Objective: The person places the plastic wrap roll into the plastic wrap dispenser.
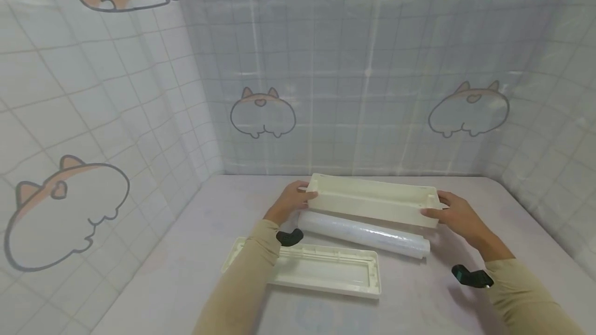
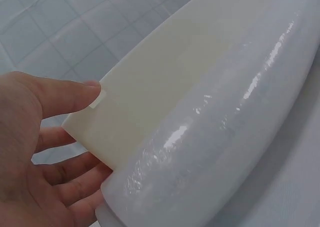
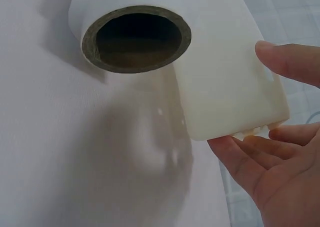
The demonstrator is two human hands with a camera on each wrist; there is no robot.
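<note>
Both hands hold a long cream plastic box (image 1: 372,211) by its two ends, its open side tilted up toward the head camera. My left hand (image 1: 289,201) grips the left end, thumb (image 2: 75,94) on the front wall and fingers at the end and behind. At the other end my right hand (image 1: 458,217) does the same, thumb (image 3: 287,62) on the front wall, fingers at the end edge. Just in front of the box lies a shiny roll of cling film (image 1: 363,231); its hollow cardboard core (image 3: 90,49) shows in the right wrist view.
A shallow cream lid (image 1: 321,289) lies nearer on the white table (image 1: 181,273), partly hidden by the left forearm. Grid-patterned curtains (image 1: 363,66) with cartoon dogs stand at the back and both sides. Dark wrist-camera mounts (image 1: 472,276) stick out from both wrists.
</note>
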